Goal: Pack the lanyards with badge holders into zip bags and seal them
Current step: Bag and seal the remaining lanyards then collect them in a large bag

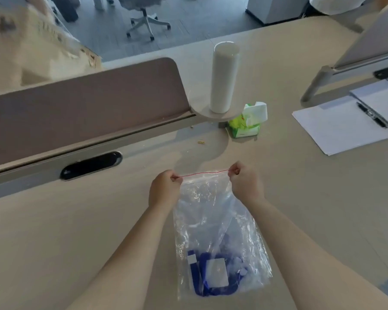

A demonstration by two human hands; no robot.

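Observation:
A clear zip bag (pixel 213 211) with a red zip line along its top lies on the beige desk in front of me. Inside, at its near end, sits a blue lanyard (pixel 211 291) with a white badge holder (pixel 217 274). My left hand (pixel 164 190) pinches the top left corner of the bag at the red line. My right hand (pixel 244 182) pinches the top right corner. The red line is stretched taut between the two hands.
A white cylinder (pixel 223 77) stands on a round base beyond the bag, next to a green tissue pack (pixel 246 124). Papers (pixel 341 128) with a pen (pixel 371 115) lie at the right. A brown desk divider (pixel 83 104) and a cable slot (pixel 91 165) are at the left.

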